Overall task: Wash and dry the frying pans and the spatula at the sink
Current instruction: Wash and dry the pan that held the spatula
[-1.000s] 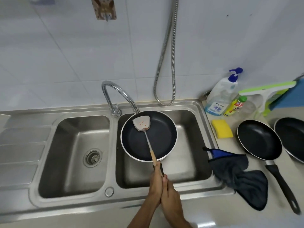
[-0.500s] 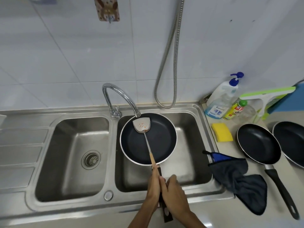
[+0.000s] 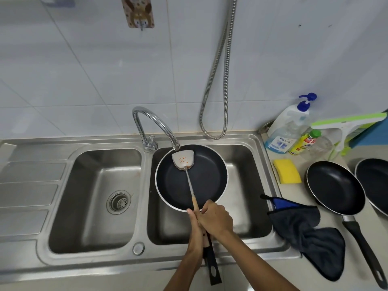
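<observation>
A black frying pan [image 3: 207, 181] with a silver rim is held over the right basin [image 3: 247, 206], under the tap spout. A metal spatula [image 3: 183, 159] with orange specks on its blade lies in the pan, and its wooden handle runs back toward me. My left hand [image 3: 194, 227] grips the pan's black handle [image 3: 214, 267] from the left, thumb beside the spatula's shaft. My right hand [image 3: 217, 217] is curled over the spatula's wooden handle, pressed against my left hand. Two more black pans [image 3: 333, 186] [image 3: 375, 183] sit on the counter at the right.
A curved tap [image 3: 155, 122] stands between the basins, with no water visible. The left basin [image 3: 94, 198] holds only its drain. A yellow sponge [image 3: 287, 171], dark cloth [image 3: 304, 227], soap bottle [image 3: 287, 127], yellow bottle [image 3: 304, 141] and green squeegee [image 3: 346, 122] lie right of the sink. A metal hose [image 3: 216, 80] hangs behind.
My right hand has slid forward over the spatula's wooden handle, up to the pan's rim. More of the pan's black handle now shows behind my wrists. Pan and spatula stay under the spout.
</observation>
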The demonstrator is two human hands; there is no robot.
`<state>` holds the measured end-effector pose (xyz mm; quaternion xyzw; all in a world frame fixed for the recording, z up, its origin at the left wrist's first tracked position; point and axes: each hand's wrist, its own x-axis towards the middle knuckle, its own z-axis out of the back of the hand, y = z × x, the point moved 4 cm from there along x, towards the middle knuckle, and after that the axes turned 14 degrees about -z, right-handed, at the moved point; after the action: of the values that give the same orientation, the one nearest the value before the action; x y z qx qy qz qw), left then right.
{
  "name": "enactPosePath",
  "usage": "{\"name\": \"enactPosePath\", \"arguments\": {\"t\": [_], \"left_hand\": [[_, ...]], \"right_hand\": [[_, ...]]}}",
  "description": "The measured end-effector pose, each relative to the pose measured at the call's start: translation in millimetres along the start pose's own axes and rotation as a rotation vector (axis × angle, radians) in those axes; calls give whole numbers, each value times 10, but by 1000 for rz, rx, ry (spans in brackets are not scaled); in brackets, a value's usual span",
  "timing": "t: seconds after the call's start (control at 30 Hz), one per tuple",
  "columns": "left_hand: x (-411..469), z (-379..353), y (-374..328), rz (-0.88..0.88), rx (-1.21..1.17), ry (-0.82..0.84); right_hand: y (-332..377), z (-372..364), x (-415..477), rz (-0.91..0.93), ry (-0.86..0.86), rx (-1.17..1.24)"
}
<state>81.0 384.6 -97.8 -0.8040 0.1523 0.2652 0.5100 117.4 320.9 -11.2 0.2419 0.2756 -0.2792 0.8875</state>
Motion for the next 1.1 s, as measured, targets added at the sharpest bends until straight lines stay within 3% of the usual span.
{"name": "enactPosePath", "arguments": {"t": [0.13,0.23,0.37,0.57,0.93,1.1], "left_hand": [[-108,68,89,71,-69,11],[-115,-11,-66,-18,78,-2],[-139,-3,-79,-52,62,30],[-155,163,51,99,257,10],[-164,68,-13,47,226,-103],[-213,54,-44,42,304,-71]], "right_hand": [[-1,-20,15,55,23,-105],[43,20,-6,131,-11,-124],[-74,96,-28,201,-47,-61],[-698,361,-97,255,-110,-24],[-1583,643,-21,-9,-191,129],[-1601,438,126,-54,-159,48]]}}
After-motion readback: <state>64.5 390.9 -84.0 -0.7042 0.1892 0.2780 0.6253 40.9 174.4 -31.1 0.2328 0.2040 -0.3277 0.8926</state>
